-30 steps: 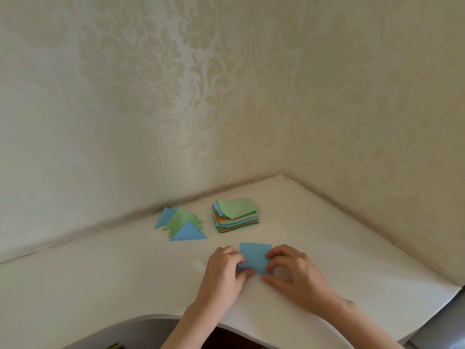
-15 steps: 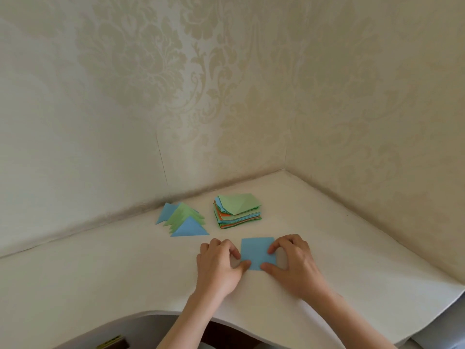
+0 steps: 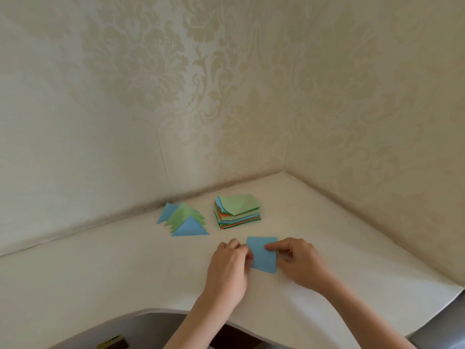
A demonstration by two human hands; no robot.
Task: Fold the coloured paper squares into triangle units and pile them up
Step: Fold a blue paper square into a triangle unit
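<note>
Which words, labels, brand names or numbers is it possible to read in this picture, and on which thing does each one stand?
None can be read.
The blue paper square, the paper stack and the folded triangles are plain.
A yellow-green strip on a dark object at the bottom edge may carry print, but it is too small to read.

One view only, head-worn, wide-angle. It looks forward and down from above the near table (image 3: 100,273) edge into a room corner where two wallpapered walls (image 3: 125,96) meet. Wallpaper fills the upper half of the frame; the tabletop fills the lower half. Both forearms enter from the bottom edge, left hand (image 3: 227,268) and right hand (image 3: 300,263) near the camera, low centre. Paper piles sit farther back, toward the corner. Straight lines bow at the frame edges.
</note>
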